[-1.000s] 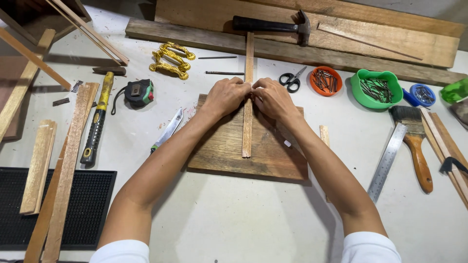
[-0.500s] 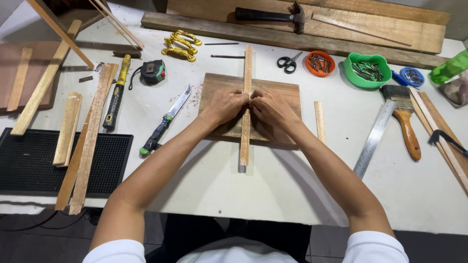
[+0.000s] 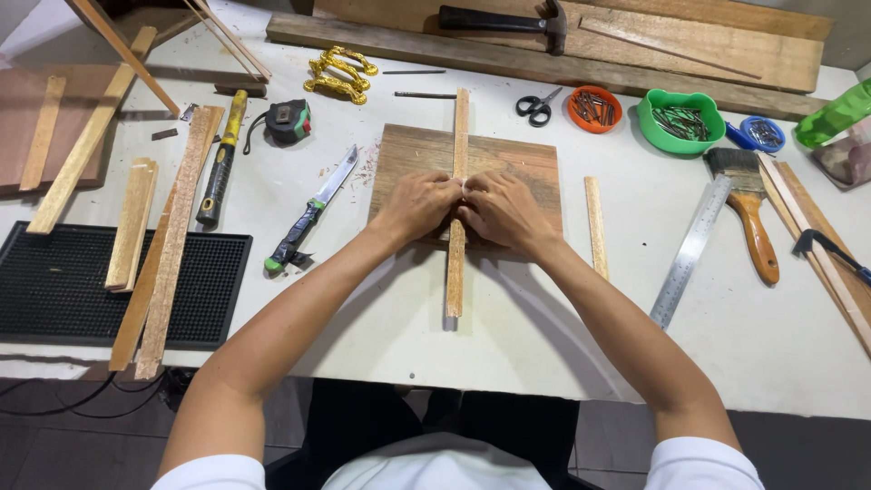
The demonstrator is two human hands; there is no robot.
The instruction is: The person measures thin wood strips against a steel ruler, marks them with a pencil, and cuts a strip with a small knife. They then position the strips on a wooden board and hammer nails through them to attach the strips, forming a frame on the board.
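While both hands press down at its middle, the thin wooden strip (image 3: pixel 456 236) lies lengthwise across the square board (image 3: pixel 413 154) on the white table (image 3: pixel 508 336).
The left hand (image 3: pixel 419 205) and right hand (image 3: pixel 501 210) meet over the strip, fingers curled and pressed onto it, knuckles nearly touching; whether they pinch something small between them cannot be told, since the fingertips are hidden. The strip overhangs the board's near edge and reaches past its far edge. To do this well, in my judgement, pressure should stay even on both sides so the strip keeps straight and does not pivot. A knife (image 3: pixel 311 216) lies just left of the board, a steel ruler (image 3: pixel 691 249) well right. The contact point under the hands is concealed.
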